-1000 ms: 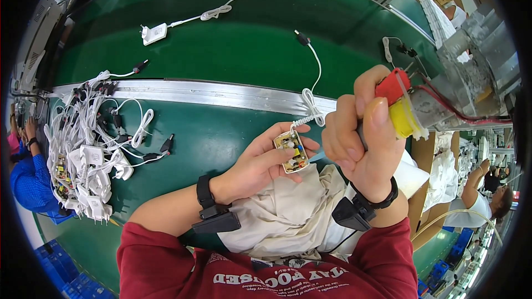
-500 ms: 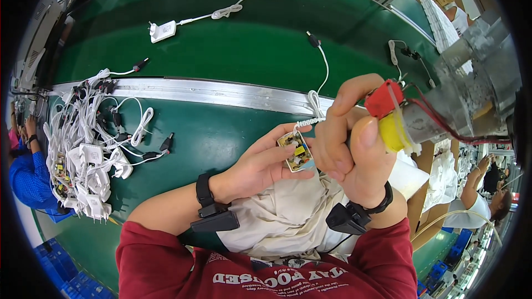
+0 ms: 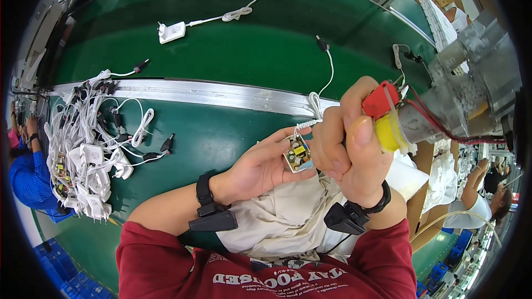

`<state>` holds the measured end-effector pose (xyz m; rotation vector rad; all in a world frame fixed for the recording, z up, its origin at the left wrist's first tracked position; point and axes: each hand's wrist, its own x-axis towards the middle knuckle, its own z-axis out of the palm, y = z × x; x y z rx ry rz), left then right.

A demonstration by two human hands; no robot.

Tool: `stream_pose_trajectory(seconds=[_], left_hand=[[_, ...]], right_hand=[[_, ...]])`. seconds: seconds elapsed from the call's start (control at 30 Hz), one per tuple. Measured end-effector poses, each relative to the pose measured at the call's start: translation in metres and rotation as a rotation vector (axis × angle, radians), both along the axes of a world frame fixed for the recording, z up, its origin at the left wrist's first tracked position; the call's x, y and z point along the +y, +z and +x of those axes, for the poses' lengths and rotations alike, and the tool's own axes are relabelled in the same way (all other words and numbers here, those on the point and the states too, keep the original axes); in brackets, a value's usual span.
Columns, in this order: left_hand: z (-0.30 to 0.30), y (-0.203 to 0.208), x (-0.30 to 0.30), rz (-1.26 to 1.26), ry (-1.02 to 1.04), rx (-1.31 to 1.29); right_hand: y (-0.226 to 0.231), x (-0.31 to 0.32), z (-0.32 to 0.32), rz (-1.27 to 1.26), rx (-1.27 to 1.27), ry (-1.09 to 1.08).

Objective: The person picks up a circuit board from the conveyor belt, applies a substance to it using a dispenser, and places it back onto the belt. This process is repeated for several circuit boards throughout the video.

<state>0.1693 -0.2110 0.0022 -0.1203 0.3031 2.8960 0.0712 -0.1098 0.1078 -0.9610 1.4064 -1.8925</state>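
In front of me, my left hand (image 3: 252, 171) holds an open power adapter (image 3: 299, 154), its circuit board facing up in a white shell. A white cable (image 3: 315, 101) runs from it up over the metal rail onto the belt. My right hand (image 3: 354, 144) is closed around a thick handheld tool (image 3: 435, 119) with a grey translucent body, a yellow collar, a red switch-like block and red and black wires. The tool's tip is hidden behind my fingers. My right knuckles are close beside the adapter; I cannot tell whether they touch it.
Left on the green bench lies a heap of white adapters and tangled cables (image 3: 88, 155). Beyond the metal rail (image 3: 210, 94), another adapter (image 3: 173, 32) lies on the green belt. Off-white cloth (image 3: 277, 210) covers my lap. At right stands a cardboard box (image 3: 424, 166); co-workers sit at both sides.
The adapter on the belt and the cable ends have shifted right. My left thumb has drawn back from the board's face, showing more of it. My right hand has barely moved.
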Motion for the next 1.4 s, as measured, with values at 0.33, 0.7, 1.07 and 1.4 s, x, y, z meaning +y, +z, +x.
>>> stream_pose_trajectory(seconds=[0.33,0.7,1.07,1.4], left_hand=[[-0.001,0.001,0.000,0.011,0.004,0.005],[0.001,-0.005,-0.001,0.008,-0.004,0.010],[-0.003,-0.002,0.001,-0.080,-0.014,0.000],[-0.103,0.013,-0.017,-0.606,0.321,0.328]], right_hand=[[-0.001,0.003,-0.004,0.023,0.075,-0.025],[0.001,0.001,-0.005,0.025,0.102,-0.049],[0.001,0.001,-0.006,-0.004,0.099,-0.054],[0.008,-0.001,0.001,-0.033,-0.007,-0.040]])
